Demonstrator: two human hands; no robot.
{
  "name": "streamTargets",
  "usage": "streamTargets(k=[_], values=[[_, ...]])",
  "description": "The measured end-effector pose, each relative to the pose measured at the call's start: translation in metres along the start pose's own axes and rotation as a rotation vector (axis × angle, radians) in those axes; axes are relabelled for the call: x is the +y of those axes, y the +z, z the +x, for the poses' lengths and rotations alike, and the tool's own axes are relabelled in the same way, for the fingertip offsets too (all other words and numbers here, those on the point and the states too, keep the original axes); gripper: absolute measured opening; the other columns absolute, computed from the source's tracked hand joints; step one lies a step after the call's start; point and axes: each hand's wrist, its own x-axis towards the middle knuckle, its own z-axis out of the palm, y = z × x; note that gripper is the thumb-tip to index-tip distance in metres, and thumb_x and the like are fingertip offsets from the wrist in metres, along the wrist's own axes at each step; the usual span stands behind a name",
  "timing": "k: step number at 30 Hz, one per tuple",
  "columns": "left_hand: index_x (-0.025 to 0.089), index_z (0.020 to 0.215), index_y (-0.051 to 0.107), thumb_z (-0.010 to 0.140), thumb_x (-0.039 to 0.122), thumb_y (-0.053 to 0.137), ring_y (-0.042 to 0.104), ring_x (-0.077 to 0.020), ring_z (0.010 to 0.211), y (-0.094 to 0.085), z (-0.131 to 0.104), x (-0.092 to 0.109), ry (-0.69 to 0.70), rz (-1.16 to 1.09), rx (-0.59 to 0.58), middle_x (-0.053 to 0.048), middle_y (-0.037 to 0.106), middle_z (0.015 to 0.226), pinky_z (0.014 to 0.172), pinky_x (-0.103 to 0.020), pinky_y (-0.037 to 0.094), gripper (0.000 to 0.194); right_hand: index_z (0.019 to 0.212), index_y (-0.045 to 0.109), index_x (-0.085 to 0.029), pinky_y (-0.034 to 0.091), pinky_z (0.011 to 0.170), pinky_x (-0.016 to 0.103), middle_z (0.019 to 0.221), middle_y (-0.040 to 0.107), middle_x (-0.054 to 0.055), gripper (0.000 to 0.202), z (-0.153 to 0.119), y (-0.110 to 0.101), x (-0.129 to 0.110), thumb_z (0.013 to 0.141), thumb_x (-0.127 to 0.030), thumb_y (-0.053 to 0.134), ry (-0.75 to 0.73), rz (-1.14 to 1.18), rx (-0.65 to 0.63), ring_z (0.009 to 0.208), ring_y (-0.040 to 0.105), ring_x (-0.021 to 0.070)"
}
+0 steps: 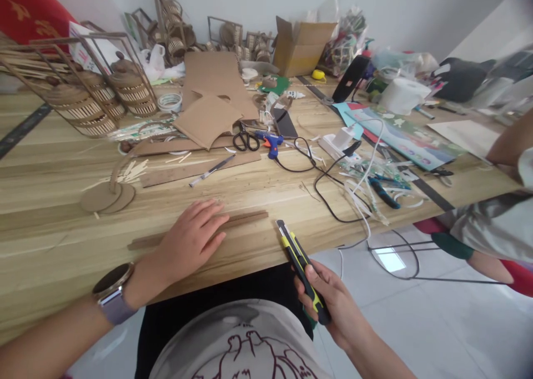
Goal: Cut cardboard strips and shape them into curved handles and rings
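My right hand point(328, 296) is wrapped round a black and yellow utility knife point(300, 265), held over the table's front edge with its tip pointing away from me. My left hand point(194, 237) lies flat with fingers stretched out over narrow brown cardboard strips point(250, 218) on the table, pressing or resting on them. Part of the strips is hidden under that hand. Beyond it lie a pen point(212, 170), a flat cardboard piece point(166, 173) and round cardboard discs point(108, 197).
Black scissors point(246, 139) and a blue glue gun point(271, 141) lie mid-table. Cables run to a white power strip point(339, 146). Pliers point(383, 193) lie to the right. Lantern-like models point(133, 87) stand at left, a cardboard box point(303, 49) behind. Another person's arm point(514, 140) rests at far right.
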Motion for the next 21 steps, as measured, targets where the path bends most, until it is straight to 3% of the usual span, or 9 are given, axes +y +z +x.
streamTargets(k=[5, 9, 11, 14, 18, 21], values=[[0.012, 0.117, 0.068, 0.101, 0.027, 0.041, 0.054, -0.0305, 0.126, 0.002, 0.002, 0.002, 0.001, 0.015, -0.011, -0.015, 0.065, 0.128, 0.109, -0.056, 0.043, 0.035, 0.078, 0.059, -0.018, 0.039, 0.042, 0.019, 0.069, 0.062, -0.001, 0.044, -0.004, 0.005, 0.004, 0.076, -0.06, 0.072, 0.032, 0.009, 0.003, 0.048, 0.049, 0.0061], [0.01, 0.12, 0.066, 0.101, 0.027, 0.039, 0.053, -0.0309, 0.127, 0.004, 0.005, 0.002, -0.007, 0.034, -0.023, -0.016, 0.063, 0.13, 0.11, -0.054, 0.042, 0.037, 0.088, 0.061, -0.019, 0.055, 0.063, 0.028, 0.092, 0.07, 0.006, 0.046, -0.007, 0.008, 0.003, 0.071, -0.058, 0.078, 0.074, 0.012, 0.006, 0.071, 0.064, 0.0139], [0.01, 0.122, 0.065, 0.102, 0.03, 0.039, 0.053, -0.0306, 0.127, 0.007, 0.006, 0.002, -0.024, 0.047, -0.04, -0.016, 0.062, 0.131, 0.11, -0.053, 0.042, 0.038, 0.088, 0.062, -0.019, 0.055, 0.063, 0.028, 0.088, 0.069, 0.005, 0.044, -0.007, 0.008, 0.003, 0.073, -0.057, 0.078, 0.083, 0.006, -0.021, 0.069, 0.062, 0.0127], [0.01, 0.129, 0.06, 0.103, 0.036, 0.038, 0.051, -0.031, 0.129, 0.013, 0.006, 0.002, -0.044, 0.06, -0.073, -0.017, 0.059, 0.136, 0.111, -0.052, 0.04, 0.043, 0.083, 0.061, -0.018, 0.045, 0.051, 0.021, 0.071, 0.06, -0.001, 0.041, -0.007, 0.007, 0.004, 0.077, -0.057, 0.073, 0.078, 0.01, -0.055, 0.056, 0.049, 0.0075], [0.009, 0.138, 0.053, 0.103, 0.042, 0.034, 0.048, -0.0335, 0.133, 0.021, 0.003, 0.003, -0.035, 0.114, -0.115, -0.02, 0.053, 0.142, 0.111, -0.052, 0.038, 0.052, 0.08, 0.058, -0.019, 0.038, 0.045, 0.019, 0.075, 0.059, -0.001, 0.041, -0.007, 0.009, 0.003, 0.076, -0.057, 0.075, 0.038, 0.007, -0.028, 0.054, 0.044, 0.0066], [0.011, 0.139, 0.053, 0.103, 0.044, 0.032, 0.045, -0.0344, 0.136, 0.024, 0.002, 0.004, -0.048, 0.147, -0.13, -0.019, 0.049, 0.147, 0.111, -0.053, 0.037, 0.053, 0.076, 0.055, -0.019, 0.034, 0.044, 0.02, 0.066, 0.055, -0.003, 0.044, -0.007, 0.011, 0.002, 0.076, -0.06, 0.072, 0.043, -0.057, -0.02, 0.049, 0.04, 0.0063]])
